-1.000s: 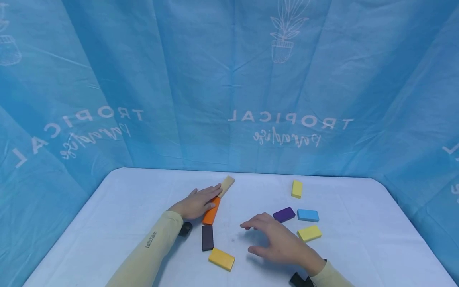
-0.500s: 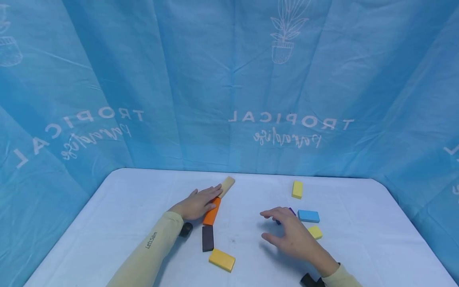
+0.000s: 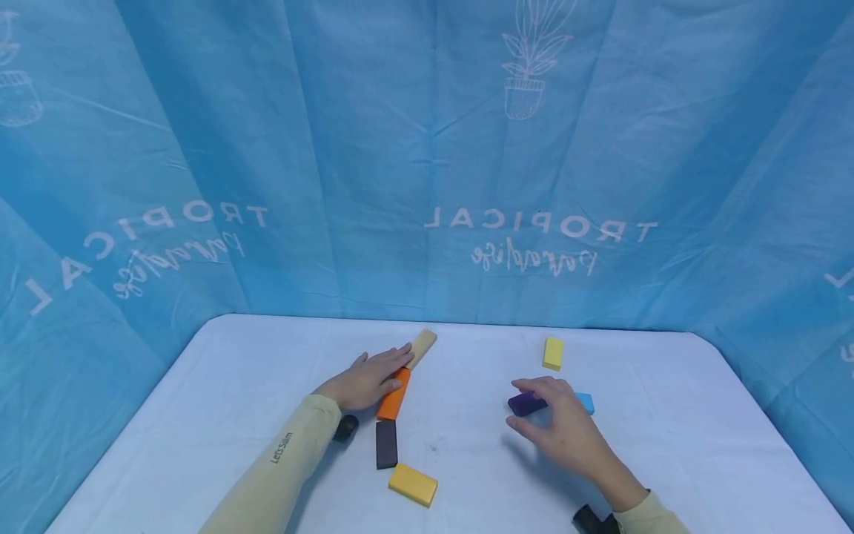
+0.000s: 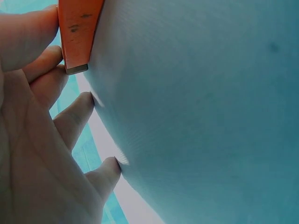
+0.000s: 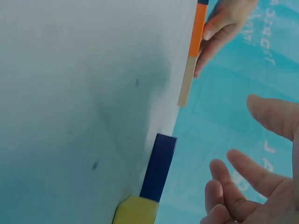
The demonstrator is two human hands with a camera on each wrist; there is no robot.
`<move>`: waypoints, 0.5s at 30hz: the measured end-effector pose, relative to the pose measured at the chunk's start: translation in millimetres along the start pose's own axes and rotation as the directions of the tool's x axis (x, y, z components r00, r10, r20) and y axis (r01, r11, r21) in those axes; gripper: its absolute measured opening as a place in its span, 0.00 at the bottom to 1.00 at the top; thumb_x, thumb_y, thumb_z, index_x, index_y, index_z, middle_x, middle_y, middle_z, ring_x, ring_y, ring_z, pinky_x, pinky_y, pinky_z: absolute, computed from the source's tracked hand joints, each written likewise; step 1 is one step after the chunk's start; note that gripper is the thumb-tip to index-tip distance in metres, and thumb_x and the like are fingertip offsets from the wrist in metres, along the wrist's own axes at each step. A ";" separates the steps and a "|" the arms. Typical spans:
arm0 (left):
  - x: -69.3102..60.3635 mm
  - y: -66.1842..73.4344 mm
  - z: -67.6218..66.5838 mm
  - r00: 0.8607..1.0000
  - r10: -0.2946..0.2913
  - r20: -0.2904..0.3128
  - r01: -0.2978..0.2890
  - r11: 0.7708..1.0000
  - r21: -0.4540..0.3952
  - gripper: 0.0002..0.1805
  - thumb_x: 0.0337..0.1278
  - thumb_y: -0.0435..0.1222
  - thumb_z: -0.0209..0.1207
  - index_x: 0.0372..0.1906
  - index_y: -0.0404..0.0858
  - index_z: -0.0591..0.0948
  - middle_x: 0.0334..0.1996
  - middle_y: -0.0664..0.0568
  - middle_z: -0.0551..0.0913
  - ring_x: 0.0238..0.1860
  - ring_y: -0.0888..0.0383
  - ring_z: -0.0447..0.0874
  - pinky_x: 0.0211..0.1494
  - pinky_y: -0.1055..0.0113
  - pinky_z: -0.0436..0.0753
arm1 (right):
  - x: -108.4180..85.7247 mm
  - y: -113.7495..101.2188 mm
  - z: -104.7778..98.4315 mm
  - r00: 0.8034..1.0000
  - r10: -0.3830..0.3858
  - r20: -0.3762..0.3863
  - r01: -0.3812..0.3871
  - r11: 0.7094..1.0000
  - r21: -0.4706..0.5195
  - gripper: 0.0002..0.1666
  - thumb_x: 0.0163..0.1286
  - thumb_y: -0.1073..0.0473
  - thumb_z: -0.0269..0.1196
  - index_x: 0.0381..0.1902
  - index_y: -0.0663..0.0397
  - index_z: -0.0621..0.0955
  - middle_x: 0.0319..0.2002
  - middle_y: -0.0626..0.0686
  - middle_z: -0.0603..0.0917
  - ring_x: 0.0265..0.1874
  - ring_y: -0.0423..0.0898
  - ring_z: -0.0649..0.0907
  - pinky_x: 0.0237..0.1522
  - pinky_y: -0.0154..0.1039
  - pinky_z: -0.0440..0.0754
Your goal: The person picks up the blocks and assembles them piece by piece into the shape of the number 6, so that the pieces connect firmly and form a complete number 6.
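My left hand [image 3: 370, 377] rests along an orange block [image 3: 394, 394] and the near end of a plain wooden block [image 3: 422, 347]. In the left wrist view its thumb lies against the orange block's side and the fingers are spread. My right hand [image 3: 563, 424] is over a dark purple block [image 3: 525, 404], thumb and fingers apart, nothing gripped. It covers part of that block and part of a light blue block [image 3: 584, 403]. From the right wrist, the purple block [image 5: 159, 167] appears beyond a yellow block [image 5: 135, 211], which the right hand hides in the head view.
Nearer than the orange block, a black block [image 3: 386, 445] and an amber-yellow block [image 3: 412, 484] continue a rough line. Another yellow block [image 3: 553, 354] lies farther back. White cloth [image 3: 467, 460] covers the table; a blue printed curtain [image 3: 373, 148] hangs behind it.
My right hand has moved rightward across the table to the purple block, now covering the nearer yellow block. The left hand and the blocks have stayed put.
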State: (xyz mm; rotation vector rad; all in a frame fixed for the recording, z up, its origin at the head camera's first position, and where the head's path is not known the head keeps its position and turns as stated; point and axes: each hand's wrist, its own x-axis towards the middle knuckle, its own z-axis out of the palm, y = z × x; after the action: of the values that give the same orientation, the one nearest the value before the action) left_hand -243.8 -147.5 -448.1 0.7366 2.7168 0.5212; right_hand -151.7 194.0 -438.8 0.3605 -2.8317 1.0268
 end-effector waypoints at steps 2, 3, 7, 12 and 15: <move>-0.3 0.3 -0.3 1.000 0.000 0.000 0.000 1.000 0.000 0.32 0.78 0.43 0.50 0.80 0.45 0.58 0.80 0.52 0.55 0.79 0.49 0.51 0.77 0.38 0.47 | 0.5 2.6 -1.4 1.000 -0.001 -0.017 0.001 1.000 -0.004 0.30 0.61 0.51 0.75 0.60 0.51 0.82 0.57 0.51 0.82 0.57 0.53 0.77 0.57 0.57 0.78; -0.4 0.4 -0.5 1.000 -0.001 0.001 0.001 1.000 -0.001 0.32 0.78 0.43 0.50 0.80 0.45 0.58 0.80 0.52 0.55 0.79 0.49 0.51 0.77 0.38 0.47 | 0.9 3.8 -2.2 1.000 0.002 -0.024 -0.002 1.000 -0.005 0.30 0.61 0.51 0.75 0.60 0.52 0.82 0.57 0.52 0.82 0.57 0.53 0.77 0.56 0.57 0.78; -0.6 0.6 -0.9 1.000 0.002 0.003 -0.002 1.000 -0.007 0.32 0.78 0.43 0.50 0.80 0.44 0.58 0.80 0.52 0.55 0.79 0.49 0.51 0.77 0.38 0.47 | 2.9 7.7 -4.7 0.999 0.009 -0.039 -0.010 1.000 -0.030 0.30 0.61 0.50 0.75 0.60 0.53 0.82 0.56 0.53 0.83 0.57 0.55 0.77 0.55 0.58 0.78; -0.4 0.0 -0.7 1.000 0.007 0.002 -0.007 1.000 -0.003 0.32 0.78 0.43 0.49 0.80 0.44 0.58 0.80 0.52 0.55 0.79 0.49 0.51 0.77 0.38 0.47 | 5.4 11.0 -7.0 0.999 0.029 -0.038 -0.030 0.999 -0.032 0.31 0.61 0.49 0.74 0.60 0.55 0.82 0.56 0.55 0.83 0.60 0.57 0.76 0.58 0.59 0.76; -0.5 -0.4 -0.7 1.000 0.010 0.003 -0.010 1.000 -0.004 0.31 0.78 0.43 0.49 0.80 0.44 0.58 0.80 0.52 0.55 0.79 0.49 0.51 0.77 0.37 0.48 | 6.9 11.5 -8.4 0.998 0.057 -0.035 -0.058 0.997 -0.042 0.32 0.62 0.48 0.73 0.61 0.56 0.81 0.57 0.57 0.83 0.61 0.60 0.74 0.58 0.60 0.76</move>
State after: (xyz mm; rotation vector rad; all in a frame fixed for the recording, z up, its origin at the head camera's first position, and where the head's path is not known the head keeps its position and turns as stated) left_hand -243.9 -148.2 -447.5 0.7500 2.7104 0.5270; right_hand -161.2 206.6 -438.2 0.2562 -2.8447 0.9705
